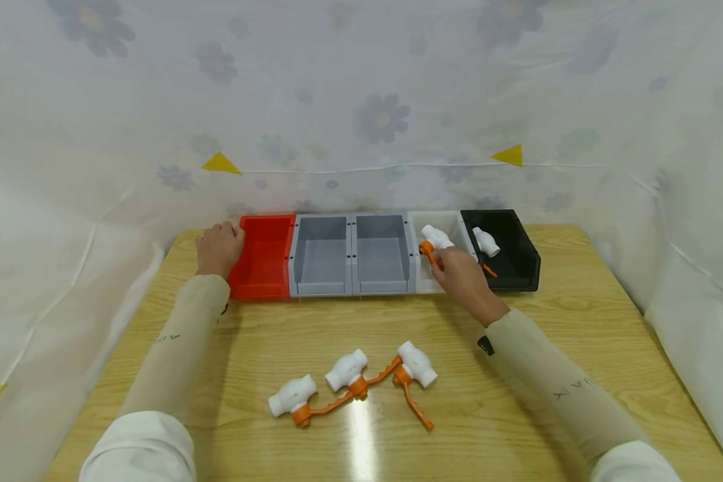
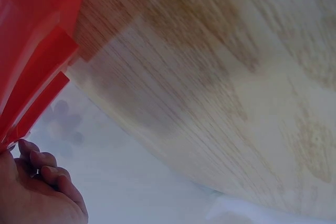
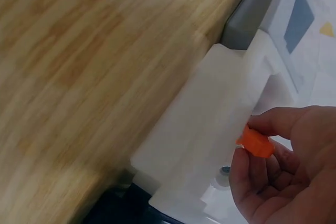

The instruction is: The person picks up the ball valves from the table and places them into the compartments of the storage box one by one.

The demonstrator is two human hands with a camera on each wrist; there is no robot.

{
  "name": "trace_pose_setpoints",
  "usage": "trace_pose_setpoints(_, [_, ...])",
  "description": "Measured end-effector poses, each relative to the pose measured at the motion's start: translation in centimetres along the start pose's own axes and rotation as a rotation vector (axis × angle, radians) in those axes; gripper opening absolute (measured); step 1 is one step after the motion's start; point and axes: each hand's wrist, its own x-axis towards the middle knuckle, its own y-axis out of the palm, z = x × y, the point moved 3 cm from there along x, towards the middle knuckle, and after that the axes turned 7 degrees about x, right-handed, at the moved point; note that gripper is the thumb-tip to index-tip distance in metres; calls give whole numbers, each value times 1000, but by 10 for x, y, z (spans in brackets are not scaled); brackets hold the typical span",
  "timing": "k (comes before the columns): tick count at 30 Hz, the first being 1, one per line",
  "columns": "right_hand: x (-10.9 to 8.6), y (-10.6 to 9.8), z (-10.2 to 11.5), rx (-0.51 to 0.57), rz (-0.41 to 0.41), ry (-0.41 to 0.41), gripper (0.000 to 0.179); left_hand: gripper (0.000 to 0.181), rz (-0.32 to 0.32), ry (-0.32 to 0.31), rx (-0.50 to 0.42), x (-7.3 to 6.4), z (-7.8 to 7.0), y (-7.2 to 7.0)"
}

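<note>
OK so both your arms are reaching forward, sleeves running down to the wrists. Your left forearm (image 1: 181, 341) is leaning a little inward, and your left hand (image 1: 218, 249) is showing its back, with the fingers (image 2: 55, 178) curling in and gripping. Your right forearm (image 1: 554, 378) is slanting inward way more, and that right hand (image 1: 462, 273) is pinching, thumb (image 3: 275, 121) facing bent fingers, back turned up.

White glare (image 1: 362, 442) streaks the table (image 1: 488, 415); the left wrist view looks hazy.
</note>
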Motion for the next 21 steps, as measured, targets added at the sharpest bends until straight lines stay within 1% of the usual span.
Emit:
trace_pose_setpoints(5, [5,7,-3,17,3,-12,33,43,-5,-4,-4,-2,0,-1])
trace_pose_setpoints(9, [7,10,-4,4,9,-8,28,44,-6,-2,-4,-3,0,0])
trace_pose_setpoints(14, [10,14,-7,3,29,18,21,45,-5,0,-4,-2,0,0])
trace_pose_setpoints(21, [14,18,-9,-4,50,55,17,44,-16,-2,0,-1,0,0])
